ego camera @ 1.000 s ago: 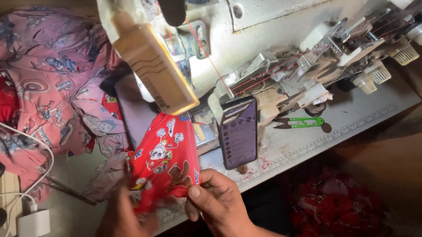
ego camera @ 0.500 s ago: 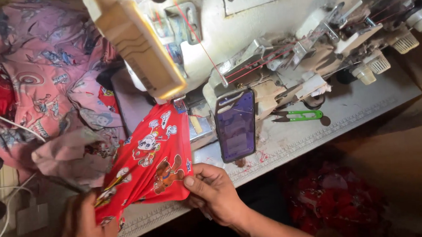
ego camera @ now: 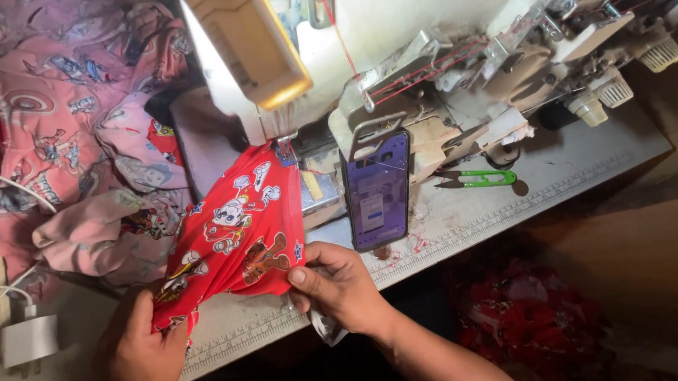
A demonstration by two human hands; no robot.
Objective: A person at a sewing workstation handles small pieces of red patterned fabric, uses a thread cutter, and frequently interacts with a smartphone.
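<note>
Red printed cloth, gripped by both hands, apparently reaches the sewing machine beside a phone.

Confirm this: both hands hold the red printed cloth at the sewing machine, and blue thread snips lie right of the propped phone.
Wrong on one count: the head view shows the snips are green. The left hand and right hand do hold the red cloth at the sewing machine, snips right of the phone.

Red cloth, cartoon print, stretched diagonally from the machine's needle down to the table's front edge; lower corners pinched, bottom hem bunched and hanging off the edge.
</note>
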